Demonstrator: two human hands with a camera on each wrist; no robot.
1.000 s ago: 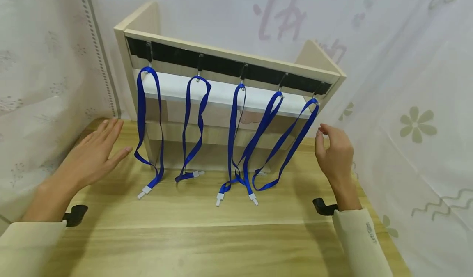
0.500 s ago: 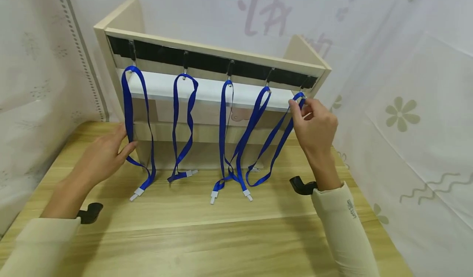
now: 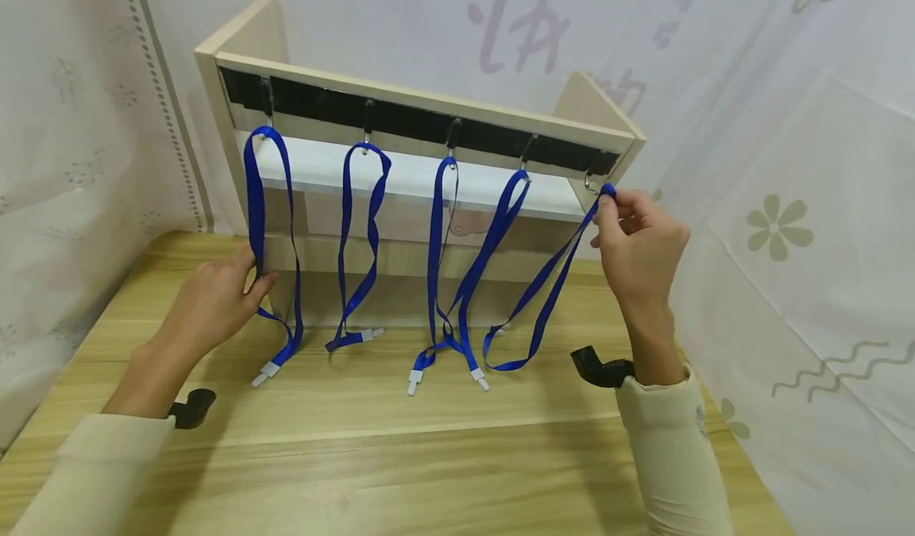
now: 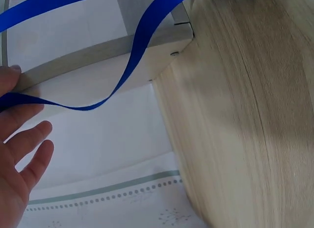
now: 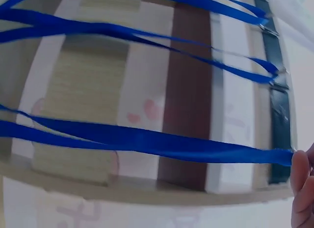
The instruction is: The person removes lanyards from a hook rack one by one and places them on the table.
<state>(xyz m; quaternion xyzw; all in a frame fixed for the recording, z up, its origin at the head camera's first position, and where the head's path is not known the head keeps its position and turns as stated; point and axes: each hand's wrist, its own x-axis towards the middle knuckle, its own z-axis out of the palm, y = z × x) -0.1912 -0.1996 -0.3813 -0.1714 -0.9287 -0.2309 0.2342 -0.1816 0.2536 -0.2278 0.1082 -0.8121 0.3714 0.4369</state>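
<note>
Several blue lanyards with white clips hang from hooks on a wooden shelf unit (image 3: 300, 250). In the head view, my right hand (image 3: 643, 242) pinches the top of the rightmost lanyard (image 3: 546, 302), to the right of the bare end hook (image 3: 591, 185). Its lower loop droops to the table. My left hand (image 3: 214, 294) is at the leftmost lanyard (image 3: 255, 194), still looped over its hook. In the left wrist view, that strap (image 4: 140, 46) runs between the thumb and the relaxed fingers (image 4: 29, 144). The right wrist view shows the held strap (image 5: 196, 148) stretched to my fingertips.
Between them hang a second lanyard (image 3: 375, 210), a third lanyard (image 3: 434, 250) and a fourth lanyard (image 3: 493, 242); the lower ends of these last two cross. A black strip (image 3: 322, 101) backs the hooks. Printed curtains (image 3: 822, 163) surround the wooden table (image 3: 400, 472).
My right hand rose to the rightmost lanyard, took its top and drew it off the hook to the right. My left hand moved right to the leftmost strap.
</note>
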